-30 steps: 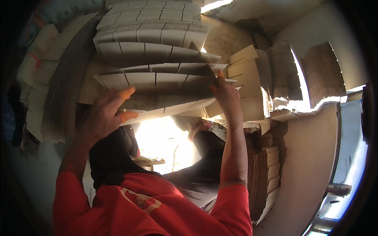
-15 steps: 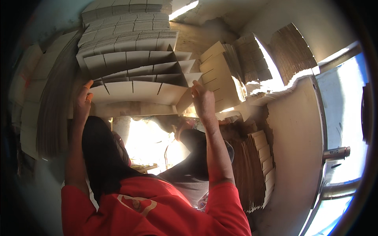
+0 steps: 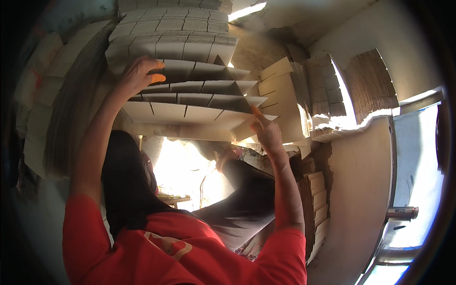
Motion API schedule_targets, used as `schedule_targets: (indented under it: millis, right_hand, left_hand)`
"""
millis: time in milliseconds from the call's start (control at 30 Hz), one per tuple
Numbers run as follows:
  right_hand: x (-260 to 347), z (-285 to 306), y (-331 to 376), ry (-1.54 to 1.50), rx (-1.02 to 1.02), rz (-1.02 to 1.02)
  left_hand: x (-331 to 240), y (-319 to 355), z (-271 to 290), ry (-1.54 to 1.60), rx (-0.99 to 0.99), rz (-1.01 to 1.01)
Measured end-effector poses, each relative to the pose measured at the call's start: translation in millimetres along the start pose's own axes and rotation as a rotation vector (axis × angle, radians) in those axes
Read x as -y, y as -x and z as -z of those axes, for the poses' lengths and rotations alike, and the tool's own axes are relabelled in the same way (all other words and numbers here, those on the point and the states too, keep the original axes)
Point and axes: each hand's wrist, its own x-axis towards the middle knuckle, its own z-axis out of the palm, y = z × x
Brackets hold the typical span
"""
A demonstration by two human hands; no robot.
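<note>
In front of me stands a row of slotted cardboard strips [image 3: 178, 111], upright one behind another and crossed by a strip at their right end. My left hand [image 3: 137, 76] reaches over the left end of the row, close to the rear strips. Its thumb and forefinger, with orange covers on the tips, are stretched out and apart with nothing plainly between them. At the front strip's right end, my right hand [image 3: 269, 133] pinches the cardboard, with an orange-tipped finger pointing up behind the edge.
Behind the row rise stacks of slotted cardboard [image 3: 173, 23]. Another tall stack [image 3: 78, 95] leans at the left. More cardboard bundles [image 3: 325, 88] stand at the right, beside a wall with a bright window [image 3: 413, 166]. A brown stack [image 3: 313, 209] sits low near my right arm.
My left hand has left the front strip's left end and moved up and right toward the rear strips. My right hand stays at the row's right end. The whole view has shifted slightly.
</note>
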Motion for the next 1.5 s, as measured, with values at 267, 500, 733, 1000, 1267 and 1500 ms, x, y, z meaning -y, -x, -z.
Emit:
schedule_targets:
  millis: [267,500,733,1000,1267,1500]
  right_hand:
    - [-84,40,16,0.839,-0.323,-0.314]
    - [-119,39,4,0.864,-0.176,-0.466]
    - [-126,67,-3,0.400,-0.298,-0.487]
    - [-22,118,-19,0.168,-0.650,-0.166]
    - [87,107,-53,-0.429,-0.145,-0.117]
    - [85,79,-61,-0.286,-0.059,0.017]
  left_hand:
    - [9,-23,-26,0.222,0.366,0.108]
    - [18,-26,-33,0.057,0.320,0.109]
    - [13,-9,-33,0.150,0.059,0.121]
    - [-67,19,-2,0.150,-0.058,0.055]
    - [-89,47,-46,0.051,0.071,-0.147]
    - [-85,42,-66,0.137,-0.005,-0.128]
